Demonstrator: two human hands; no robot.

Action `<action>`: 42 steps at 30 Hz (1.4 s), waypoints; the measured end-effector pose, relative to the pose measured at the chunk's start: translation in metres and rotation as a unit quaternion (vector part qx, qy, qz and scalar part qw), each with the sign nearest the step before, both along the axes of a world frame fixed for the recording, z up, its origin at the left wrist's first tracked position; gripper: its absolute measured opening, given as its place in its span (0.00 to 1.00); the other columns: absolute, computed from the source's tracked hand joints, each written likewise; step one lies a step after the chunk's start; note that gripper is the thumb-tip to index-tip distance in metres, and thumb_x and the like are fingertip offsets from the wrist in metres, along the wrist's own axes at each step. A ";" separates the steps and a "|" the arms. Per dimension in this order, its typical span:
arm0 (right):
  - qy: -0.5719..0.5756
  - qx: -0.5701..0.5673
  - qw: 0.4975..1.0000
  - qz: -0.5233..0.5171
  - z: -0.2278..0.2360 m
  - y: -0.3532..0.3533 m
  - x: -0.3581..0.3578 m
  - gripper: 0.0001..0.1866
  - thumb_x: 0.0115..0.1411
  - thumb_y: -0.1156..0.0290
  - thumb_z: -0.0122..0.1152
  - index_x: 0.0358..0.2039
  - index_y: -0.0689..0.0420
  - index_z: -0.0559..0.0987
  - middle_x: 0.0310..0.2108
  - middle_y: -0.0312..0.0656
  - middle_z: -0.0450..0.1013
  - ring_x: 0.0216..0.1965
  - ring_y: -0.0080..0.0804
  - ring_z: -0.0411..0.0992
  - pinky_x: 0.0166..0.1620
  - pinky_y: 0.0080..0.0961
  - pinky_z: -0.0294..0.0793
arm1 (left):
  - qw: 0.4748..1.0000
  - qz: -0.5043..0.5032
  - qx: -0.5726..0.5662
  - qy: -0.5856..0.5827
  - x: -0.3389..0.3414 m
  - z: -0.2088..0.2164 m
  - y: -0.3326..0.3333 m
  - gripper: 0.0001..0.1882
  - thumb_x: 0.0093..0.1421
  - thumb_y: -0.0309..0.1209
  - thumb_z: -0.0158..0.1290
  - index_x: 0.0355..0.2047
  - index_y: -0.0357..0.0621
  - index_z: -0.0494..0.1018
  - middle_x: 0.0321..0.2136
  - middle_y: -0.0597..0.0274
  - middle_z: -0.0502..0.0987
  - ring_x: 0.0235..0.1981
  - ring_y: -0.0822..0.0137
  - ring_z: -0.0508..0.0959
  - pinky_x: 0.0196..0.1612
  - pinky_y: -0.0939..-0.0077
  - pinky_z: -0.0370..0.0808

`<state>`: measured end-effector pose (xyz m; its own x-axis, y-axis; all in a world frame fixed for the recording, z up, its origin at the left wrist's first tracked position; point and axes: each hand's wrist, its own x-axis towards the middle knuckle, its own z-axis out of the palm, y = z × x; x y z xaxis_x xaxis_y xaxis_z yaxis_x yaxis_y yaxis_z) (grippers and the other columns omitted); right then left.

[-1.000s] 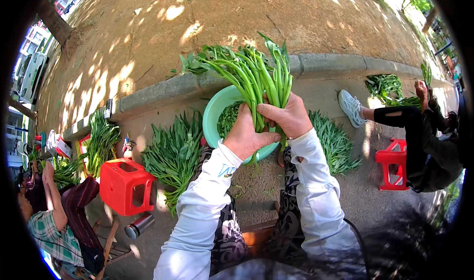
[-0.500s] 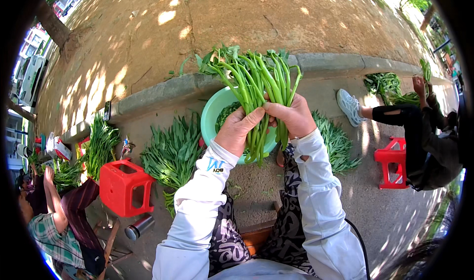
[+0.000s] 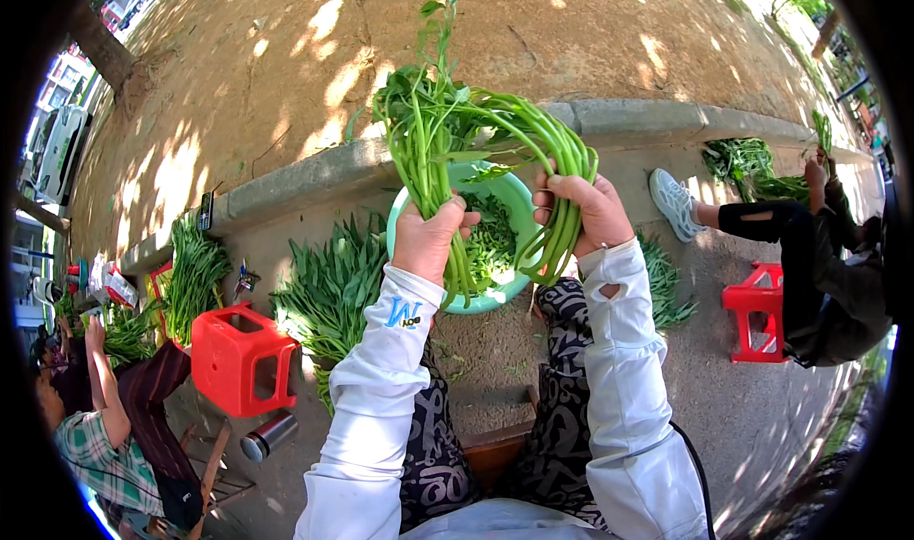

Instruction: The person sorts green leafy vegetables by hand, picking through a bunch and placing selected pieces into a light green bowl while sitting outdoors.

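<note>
In front of me, my left hand [image 3: 426,240] is closed around a bunch of water spinach [image 3: 416,154], its stem ends hanging below the fist. The fingers of my right hand [image 3: 592,213] wrap around a second bunch of green stems [image 3: 564,140], which arches over toward the left bunch; leafy tops of the two mingle beyond my hands. Beneath both hands a pale green basin [image 3: 495,299] stands on the ground, with loose cut greens [image 3: 495,230] inside. The stems partly hide its rim.
Heaps of water spinach [image 3: 328,288] lie on both sides of the basin. To the left are a red stool [image 3: 224,369] and a steel flask [image 3: 269,437]. A stone kerb [image 3: 638,118] runs behind the basin. People sit at far left and far right, the latter near another red stool [image 3: 747,302].
The single bundle held between both hands is now parted into two. My left hand has shifted slightly left and my right hand to the right, uncovering the greens in the basin.
</note>
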<state>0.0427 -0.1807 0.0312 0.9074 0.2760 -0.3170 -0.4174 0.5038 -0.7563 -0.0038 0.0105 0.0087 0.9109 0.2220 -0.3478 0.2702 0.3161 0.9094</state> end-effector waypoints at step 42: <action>-0.001 0.311 0.942 -0.129 -0.021 -0.022 0.018 0.08 0.57 0.77 0.49 0.37 0.62 0.69 0.29 0.38 0.70 0.28 0.25 0.68 0.33 0.25 0.74 | 0.987 -0.135 0.076 -0.048 -0.003 -0.003 -0.008 0.13 0.47 0.22 0.56 0.35 0.37 0.68 0.28 0.60 0.74 0.29 0.70 0.74 0.33 0.77 0.72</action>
